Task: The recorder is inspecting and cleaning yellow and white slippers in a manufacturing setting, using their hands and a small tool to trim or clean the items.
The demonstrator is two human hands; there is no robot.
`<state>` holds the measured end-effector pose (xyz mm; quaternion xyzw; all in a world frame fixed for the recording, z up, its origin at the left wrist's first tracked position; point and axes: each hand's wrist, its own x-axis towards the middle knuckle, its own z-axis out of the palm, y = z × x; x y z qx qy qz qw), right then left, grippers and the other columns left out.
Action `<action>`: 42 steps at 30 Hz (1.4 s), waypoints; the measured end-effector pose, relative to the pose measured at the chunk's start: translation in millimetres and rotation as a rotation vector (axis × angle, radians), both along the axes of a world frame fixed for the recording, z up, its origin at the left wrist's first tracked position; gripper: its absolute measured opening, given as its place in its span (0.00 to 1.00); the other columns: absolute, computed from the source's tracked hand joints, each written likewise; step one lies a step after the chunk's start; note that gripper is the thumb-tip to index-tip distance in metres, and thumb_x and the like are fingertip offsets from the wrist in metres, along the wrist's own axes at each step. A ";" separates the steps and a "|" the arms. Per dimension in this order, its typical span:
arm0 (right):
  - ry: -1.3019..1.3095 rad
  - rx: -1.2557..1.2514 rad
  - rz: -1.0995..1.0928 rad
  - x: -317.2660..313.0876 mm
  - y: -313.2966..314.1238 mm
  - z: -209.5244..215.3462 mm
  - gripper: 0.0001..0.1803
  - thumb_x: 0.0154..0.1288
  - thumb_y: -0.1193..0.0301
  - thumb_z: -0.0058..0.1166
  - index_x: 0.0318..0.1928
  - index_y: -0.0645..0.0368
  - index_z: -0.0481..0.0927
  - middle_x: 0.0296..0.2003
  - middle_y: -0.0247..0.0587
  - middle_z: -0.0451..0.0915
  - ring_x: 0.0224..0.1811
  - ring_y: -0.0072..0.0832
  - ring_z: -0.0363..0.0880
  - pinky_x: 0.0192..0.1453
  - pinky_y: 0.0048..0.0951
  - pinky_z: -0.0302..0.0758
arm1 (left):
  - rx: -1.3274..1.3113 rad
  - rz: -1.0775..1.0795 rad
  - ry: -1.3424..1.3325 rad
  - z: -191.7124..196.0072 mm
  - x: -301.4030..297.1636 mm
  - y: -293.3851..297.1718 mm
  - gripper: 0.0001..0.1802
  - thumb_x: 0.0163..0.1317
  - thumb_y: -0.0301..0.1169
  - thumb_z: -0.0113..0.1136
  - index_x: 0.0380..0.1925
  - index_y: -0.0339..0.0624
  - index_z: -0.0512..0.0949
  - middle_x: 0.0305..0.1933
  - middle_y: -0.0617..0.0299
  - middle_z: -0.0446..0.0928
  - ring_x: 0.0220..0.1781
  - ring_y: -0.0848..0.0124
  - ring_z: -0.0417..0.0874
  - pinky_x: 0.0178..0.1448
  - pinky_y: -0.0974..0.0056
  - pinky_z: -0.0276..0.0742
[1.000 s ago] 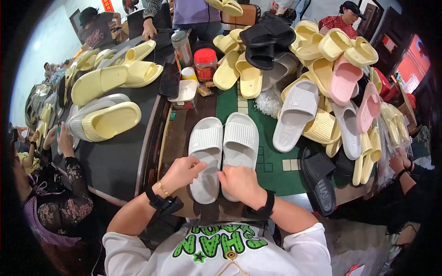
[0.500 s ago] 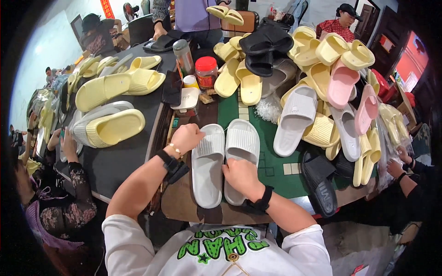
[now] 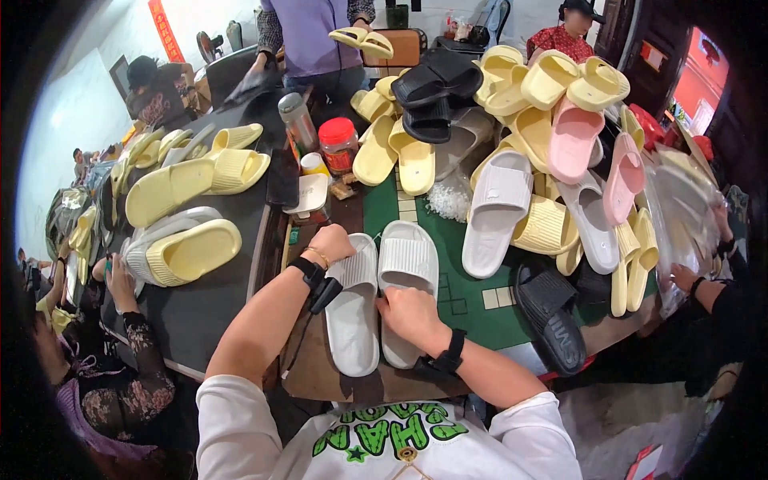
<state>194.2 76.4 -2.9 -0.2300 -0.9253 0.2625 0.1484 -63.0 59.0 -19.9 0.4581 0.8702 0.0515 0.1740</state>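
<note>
Two light grey slide slippers lie side by side before me, toes pointing away. My left hand [image 3: 332, 243] is closed at the outer edge of the left slipper's [image 3: 352, 340] strap; what its fingertips pinch, if anything, is hidden. On the right slipper [image 3: 408, 258], my right hand [image 3: 414, 317] grips the inner edge just below the strap, thumb toward the gap between the two. A thin pale strand shows near the tops of the pair.
A heap of yellow, grey, pink and black slippers [image 3: 498, 210] covers the table's right side. Behind the pair stand a red-lidded jar [image 3: 338, 146], a flask [image 3: 298, 122] and a white-lidded tub [image 3: 309, 194]. More slippers [image 3: 196, 254] lie on the dark left conveyor-like surface. Several co-workers surround me.
The whole view has shifted a little. Both hands stay at the grey pair. Behind, the lilac-shirted person's arm has swung aside in a blur; at right, a co-worker's clear bag has moved.
</note>
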 end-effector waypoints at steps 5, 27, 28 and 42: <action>0.006 -0.028 0.004 1.6 6.9 -6.5 0.16 0.62 0.62 0.53 0.26 0.63 0.80 0.23 0.56 0.81 0.27 0.51 0.83 0.32 0.49 0.79 | -0.091 0.037 0.108 10.3 7.5 4.7 0.27 0.43 0.46 0.70 0.34 0.31 0.84 0.39 0.40 0.83 0.44 0.49 0.86 0.50 0.54 0.82; 0.180 -0.147 0.043 3.7 16.2 -31.3 0.14 0.62 0.63 0.56 0.36 0.62 0.77 0.31 0.54 0.80 0.30 0.51 0.82 0.33 0.49 0.79 | 0.358 -0.305 -0.222 32.0 75.7 59.3 0.08 0.53 0.31 0.65 0.30 0.37 0.82 0.29 0.56 0.83 0.31 0.67 0.85 0.38 0.63 0.79; 0.182 -0.151 0.040 3.8 15.6 -30.9 0.14 0.62 0.63 0.56 0.36 0.62 0.77 0.31 0.54 0.80 0.30 0.51 0.82 0.33 0.49 0.79 | 0.310 -0.256 -0.314 29.2 73.2 60.6 0.08 0.55 0.30 0.65 0.31 0.36 0.81 0.32 0.56 0.84 0.34 0.70 0.84 0.40 0.65 0.79; 0.174 -0.086 -0.029 10.5 12.2 -9.3 0.16 0.60 0.65 0.58 0.42 0.64 0.74 0.36 0.56 0.79 0.29 0.51 0.82 0.30 0.47 0.79 | 0.420 -0.012 -0.877 5.7 63.9 52.4 0.06 0.63 0.28 0.64 0.36 0.37 0.79 0.36 0.64 0.81 0.36 0.79 0.78 0.42 0.71 0.75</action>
